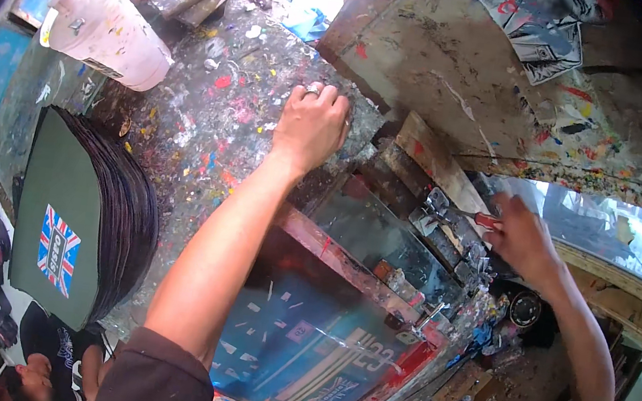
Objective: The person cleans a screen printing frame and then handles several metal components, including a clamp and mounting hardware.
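Note:
My left hand (311, 122) rests on the paint-spattered tabletop (210, 117), its fingers curled under so the tips are hidden. In my right hand (523, 239), slightly blurred, is a screwdriver with a red handle (486, 221). Its shaft points left toward the metal hinge clamp (438, 204) at the table's right side. Below my left forearm lies a screen-printing frame (316, 240) with a blue-green mesh and pale stencil shapes. A metal bolt (431, 316) stands on the frame's right corner.
At left leans a thick stack of dark green sheets (66, 167) with a flag print. A stained pale bucket (112, 35) stands behind it. A dirty upright board (436, 62) rises at the far right. Another person (46, 351) is at the lower left.

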Demonstrator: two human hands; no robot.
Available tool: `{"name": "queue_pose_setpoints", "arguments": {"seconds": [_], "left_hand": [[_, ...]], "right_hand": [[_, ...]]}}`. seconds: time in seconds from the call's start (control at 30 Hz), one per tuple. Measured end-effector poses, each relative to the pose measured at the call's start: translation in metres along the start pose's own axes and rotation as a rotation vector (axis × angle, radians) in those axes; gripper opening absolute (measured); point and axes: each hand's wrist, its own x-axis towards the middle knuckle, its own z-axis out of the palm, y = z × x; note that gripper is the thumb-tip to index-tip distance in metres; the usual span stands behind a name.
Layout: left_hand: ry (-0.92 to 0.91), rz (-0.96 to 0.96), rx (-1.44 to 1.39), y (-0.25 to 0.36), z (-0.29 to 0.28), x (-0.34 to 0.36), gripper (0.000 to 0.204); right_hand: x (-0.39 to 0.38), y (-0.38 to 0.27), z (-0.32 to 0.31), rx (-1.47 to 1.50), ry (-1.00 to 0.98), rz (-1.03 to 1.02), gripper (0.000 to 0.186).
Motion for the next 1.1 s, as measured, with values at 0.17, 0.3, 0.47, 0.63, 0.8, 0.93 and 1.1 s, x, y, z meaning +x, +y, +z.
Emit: {"name": "queue_pose_setpoints", "arguments": {"seconds": [0.17, 0.3, 0.47, 0.63, 0.8, 0.93, 1.1], "left_hand": [[0.005, 0.015, -0.023, 0.006, 0.001, 0.002, 0.017], [0.011, 0.006, -0.022, 0.0, 0.001, 0.002, 0.016], [0.009, 0.003, -0.028, 0.003, 0.0, 0.001, 0.015], [0.002, 0.004, 0.008, 0.007, -0.001, 0.0, 0.015], [0.048, -0.024, -0.469, 0.04, -0.013, 0.02, 0.026], [-0.395, 0.405, -0.892, 0.127, 0.006, 0.045, 0.044], [-0.815, 0.381, -0.898, 0.166, 0.003, 0.068, 0.036]], "right_hand": [[0.016, 0.033, -0.005, 0.51, -0.361, 0.36, 0.04], [0.005, 0.014, 0.014, -0.33, 0.054, -0.177, 0.036], [-0.001, -0.004, 0.001, -0.142, 0.034, -0.083, 0.034], [0.02, 0.02, 0.003, 0.319, -0.272, 0.197, 0.044], [-0.005, 0.0, 0.024, -0.525, 0.26, -0.394, 0.02], [-0.005, -0.007, 0.016, -0.518, 0.359, -0.465, 0.015], [0.004, -0.008, 0.016, -0.316, 0.322, -0.411, 0.029]]}}
